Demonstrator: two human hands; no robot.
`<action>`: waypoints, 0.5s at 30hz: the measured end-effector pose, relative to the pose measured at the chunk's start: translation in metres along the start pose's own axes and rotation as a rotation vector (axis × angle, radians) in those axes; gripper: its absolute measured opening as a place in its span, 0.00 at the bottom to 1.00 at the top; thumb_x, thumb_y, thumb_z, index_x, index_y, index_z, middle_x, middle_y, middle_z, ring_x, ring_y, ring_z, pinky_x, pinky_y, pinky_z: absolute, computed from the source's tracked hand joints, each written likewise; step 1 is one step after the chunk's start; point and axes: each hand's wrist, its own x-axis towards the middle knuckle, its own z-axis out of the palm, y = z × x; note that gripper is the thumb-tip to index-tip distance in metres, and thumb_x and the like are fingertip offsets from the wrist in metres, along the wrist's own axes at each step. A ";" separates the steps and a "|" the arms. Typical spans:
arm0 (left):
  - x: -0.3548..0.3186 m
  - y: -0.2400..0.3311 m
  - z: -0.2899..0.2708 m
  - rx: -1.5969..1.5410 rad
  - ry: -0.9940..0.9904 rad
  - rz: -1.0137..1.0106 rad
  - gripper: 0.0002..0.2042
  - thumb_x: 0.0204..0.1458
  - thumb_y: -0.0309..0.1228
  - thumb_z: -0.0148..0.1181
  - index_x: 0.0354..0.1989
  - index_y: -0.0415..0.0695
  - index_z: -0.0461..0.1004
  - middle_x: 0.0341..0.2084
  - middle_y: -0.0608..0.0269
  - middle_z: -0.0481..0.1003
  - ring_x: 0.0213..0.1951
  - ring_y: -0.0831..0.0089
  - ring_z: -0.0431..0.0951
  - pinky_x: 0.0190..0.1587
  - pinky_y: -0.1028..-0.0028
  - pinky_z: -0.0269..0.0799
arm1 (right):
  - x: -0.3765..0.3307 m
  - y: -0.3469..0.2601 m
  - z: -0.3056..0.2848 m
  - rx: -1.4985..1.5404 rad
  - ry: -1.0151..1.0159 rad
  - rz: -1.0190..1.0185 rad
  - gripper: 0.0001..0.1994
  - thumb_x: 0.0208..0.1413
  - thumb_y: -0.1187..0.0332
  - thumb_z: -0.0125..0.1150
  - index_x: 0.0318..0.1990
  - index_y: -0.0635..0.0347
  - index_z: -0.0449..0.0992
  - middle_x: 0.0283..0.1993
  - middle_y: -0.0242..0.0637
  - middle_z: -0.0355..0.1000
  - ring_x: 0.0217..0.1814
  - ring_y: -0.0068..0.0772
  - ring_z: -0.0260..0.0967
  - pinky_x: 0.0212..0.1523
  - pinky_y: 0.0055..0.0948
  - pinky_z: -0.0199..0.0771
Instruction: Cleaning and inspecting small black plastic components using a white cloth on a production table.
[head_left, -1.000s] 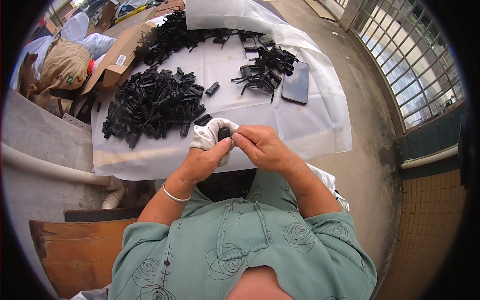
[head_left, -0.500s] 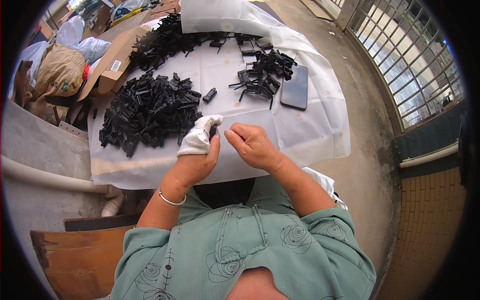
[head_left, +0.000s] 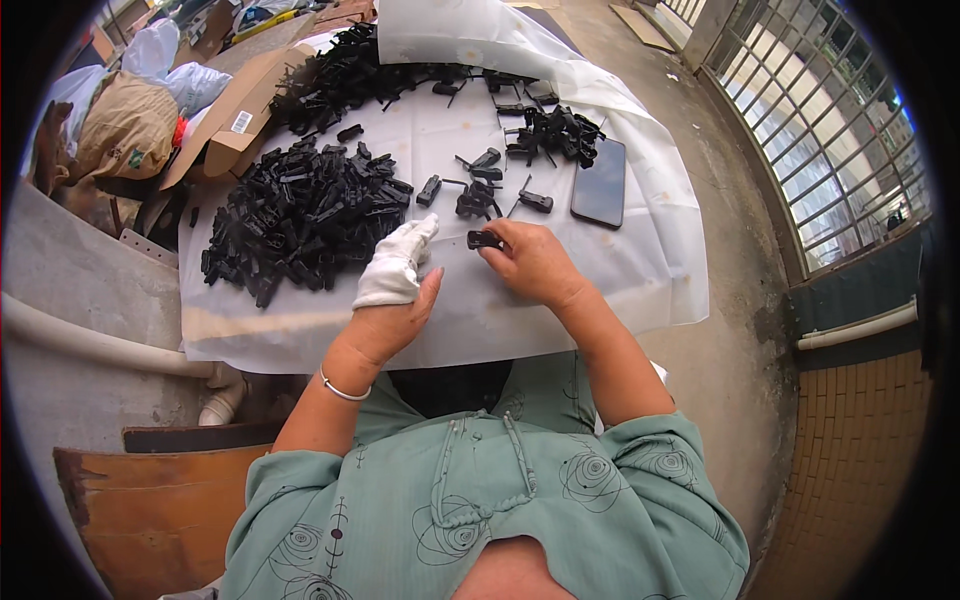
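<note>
Right hand (head_left: 532, 262) pinches a small black plastic part (head_left: 485, 239) over the white sheet (head_left: 560, 300).
The left hand (head_left: 395, 290), white cloth over its fingers, seems empty; the black parts pile (head_left: 295, 215) lies at its ten o'clock.

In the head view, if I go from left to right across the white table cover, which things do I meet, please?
Big pile of black plastic parts → left hand in a white cloth → small black part pinched by the right hand → dark phone lying flat.
</note>
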 end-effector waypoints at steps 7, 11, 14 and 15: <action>-0.008 0.020 -0.002 -0.606 -0.273 -0.048 0.19 0.49 0.24 0.58 0.51 0.37 0.67 0.42 0.58 0.70 0.39 0.76 0.71 0.40 0.78 0.70 | -0.027 -0.034 -0.033 1.032 -0.522 0.202 0.13 0.57 0.61 0.54 0.32 0.64 0.73 0.22 0.22 0.64 0.25 0.13 0.57 0.24 0.18 0.58; -0.008 0.034 -0.010 -0.824 -0.233 -0.265 0.14 0.51 0.25 0.58 0.45 0.36 0.69 0.38 0.63 0.72 0.38 0.82 0.70 0.40 0.81 0.69 | -0.034 -0.040 -0.022 0.933 -0.160 0.147 0.09 0.55 0.66 0.55 0.32 0.64 0.72 0.21 0.23 0.63 0.21 0.13 0.53 0.20 0.18 0.55; -0.009 0.033 -0.009 -0.981 -0.074 -0.375 0.10 0.51 0.25 0.58 0.40 0.38 0.69 0.33 0.65 0.72 0.31 0.83 0.71 0.34 0.82 0.71 | -0.038 -0.053 -0.033 0.572 0.238 -0.041 0.06 0.52 0.71 0.58 0.34 0.63 0.72 0.21 0.27 0.62 0.19 0.16 0.53 0.20 0.19 0.57; -0.009 0.032 -0.008 -1.119 0.008 -0.484 0.09 0.51 0.26 0.59 0.38 0.39 0.69 0.30 0.66 0.72 0.29 0.83 0.71 0.31 0.83 0.71 | -0.039 -0.058 -0.040 0.444 0.330 -0.193 0.06 0.49 0.73 0.59 0.35 0.63 0.72 0.20 0.30 0.62 0.17 0.18 0.54 0.20 0.20 0.58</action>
